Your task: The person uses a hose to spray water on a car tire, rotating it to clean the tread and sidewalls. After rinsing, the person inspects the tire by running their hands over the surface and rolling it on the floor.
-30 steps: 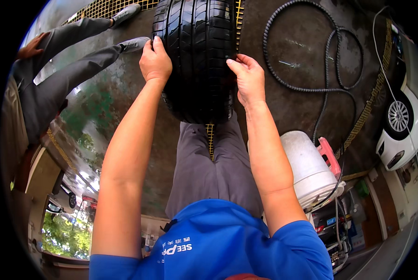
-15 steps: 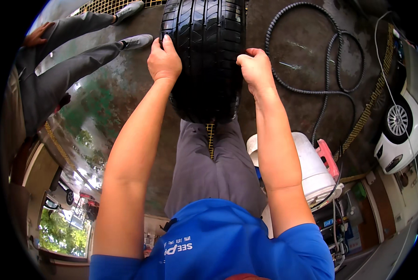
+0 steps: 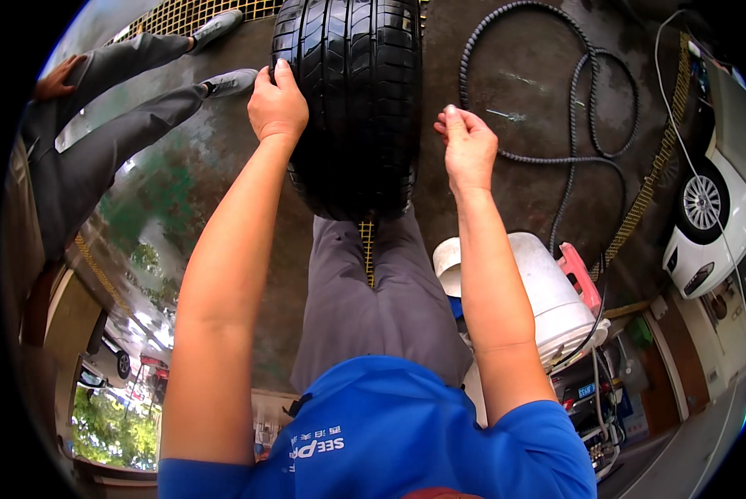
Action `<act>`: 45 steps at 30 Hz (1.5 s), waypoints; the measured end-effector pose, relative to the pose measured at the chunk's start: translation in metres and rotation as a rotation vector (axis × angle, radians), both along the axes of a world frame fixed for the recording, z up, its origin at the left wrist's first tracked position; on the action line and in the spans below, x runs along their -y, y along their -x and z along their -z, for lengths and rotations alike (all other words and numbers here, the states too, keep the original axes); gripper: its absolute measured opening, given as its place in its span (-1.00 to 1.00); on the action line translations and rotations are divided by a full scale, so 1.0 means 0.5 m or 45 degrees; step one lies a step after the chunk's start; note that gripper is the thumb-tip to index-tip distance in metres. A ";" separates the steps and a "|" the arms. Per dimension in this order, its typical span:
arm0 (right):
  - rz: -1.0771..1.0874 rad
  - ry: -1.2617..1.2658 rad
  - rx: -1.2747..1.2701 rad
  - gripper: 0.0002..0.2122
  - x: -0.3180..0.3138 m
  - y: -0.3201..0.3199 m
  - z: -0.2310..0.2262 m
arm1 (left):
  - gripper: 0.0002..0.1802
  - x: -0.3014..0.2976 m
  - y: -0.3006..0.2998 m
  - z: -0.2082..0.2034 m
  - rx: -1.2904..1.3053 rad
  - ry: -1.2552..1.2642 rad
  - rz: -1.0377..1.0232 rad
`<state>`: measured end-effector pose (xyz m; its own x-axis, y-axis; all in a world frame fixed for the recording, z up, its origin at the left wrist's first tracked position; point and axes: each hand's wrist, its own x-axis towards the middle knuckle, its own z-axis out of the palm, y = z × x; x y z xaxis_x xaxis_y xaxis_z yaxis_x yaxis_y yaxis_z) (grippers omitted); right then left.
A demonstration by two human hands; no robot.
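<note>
The top edge cuts off the tyre [image 3: 348,100] beyond your fingers. At your left hand [image 3: 278,106] only two digits show clearly; the hand covers the rest. Whether the bunched fingers of your right hand [image 3: 471,154] pinch anything is too small to tell. Below them, your forearm [image 3: 491,266] hides part of the white bucket [image 3: 547,283]. Well left of your left fingers, another person [image 3: 131,71] is cropped by the dark rim; far right of your right fingers, so is the white car [image 3: 743,212].
</note>
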<state>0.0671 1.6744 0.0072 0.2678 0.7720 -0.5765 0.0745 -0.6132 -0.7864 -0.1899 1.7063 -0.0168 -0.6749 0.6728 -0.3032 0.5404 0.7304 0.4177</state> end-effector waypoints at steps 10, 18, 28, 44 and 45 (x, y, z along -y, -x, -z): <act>-0.474 -0.353 0.817 0.04 0.079 0.183 0.009 | -0.36 -0.020 0.048 0.019 0.114 -0.058 0.019; -0.492 -0.492 0.909 0.01 0.067 0.196 0.013 | -0.38 -0.008 0.075 0.032 0.145 -0.102 0.002; -0.743 -0.638 0.791 -0.03 0.041 0.100 0.020 | -0.40 0.093 0.010 0.037 0.100 -0.273 -0.261; -1.328 -1.024 0.634 -0.24 -0.056 -0.057 0.032 | -0.32 0.097 -0.063 -0.060 -0.180 -0.441 0.753; -1.360 -1.033 0.628 -0.24 -0.064 -0.053 0.030 | -0.37 0.067 -0.052 -0.046 -0.142 -0.488 0.881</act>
<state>0.0937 1.7064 -0.0081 -0.6021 0.7928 0.0942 0.5700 0.5095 -0.6446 -0.1637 1.6727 0.0064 -0.0791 0.9938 0.0787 0.8721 0.0307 0.4883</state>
